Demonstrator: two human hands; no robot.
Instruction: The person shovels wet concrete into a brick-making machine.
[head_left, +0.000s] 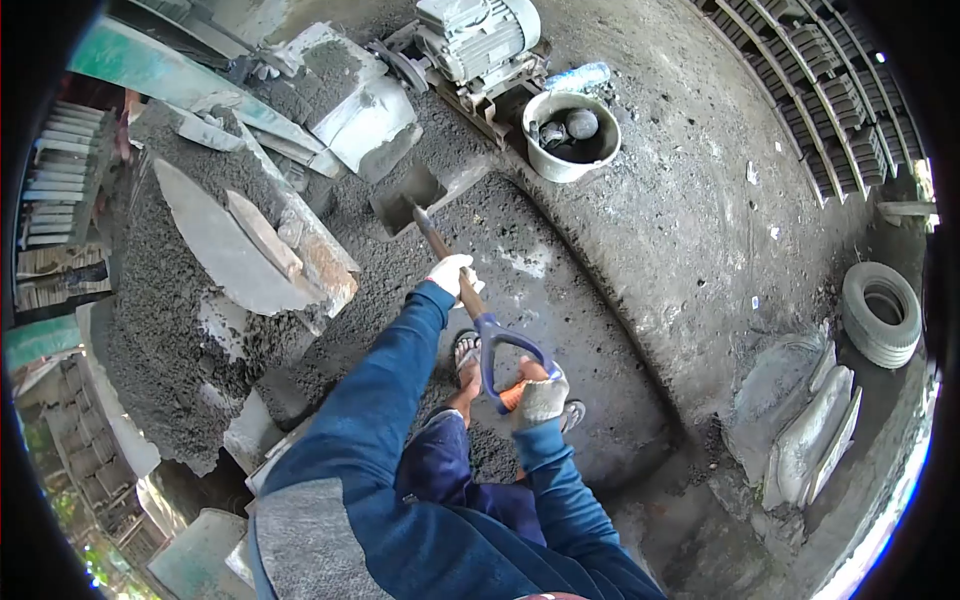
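A shovel (439, 245) with a wooden shaft and a blue D-shaped handle slants away from me, its blade resting on dark, crumbly material. My left hand (455, 279), in a white glove, is wrapped round the shaft just above the blue part. My right hand (540, 393), gloved in white with orange at the fingers, grips the D-handle. To the left, a large heap of dark grey mix (170, 330) lies around a curved metal sheet (220, 243).
An electric motor (480, 38) stands at the top beside a white bucket (572, 172) holding round objects. A ridge edge runs down the floor right of my feet. At right are a tyre (882, 314), bent slabs (812, 437) and racks (825, 85) of stacked pieces.
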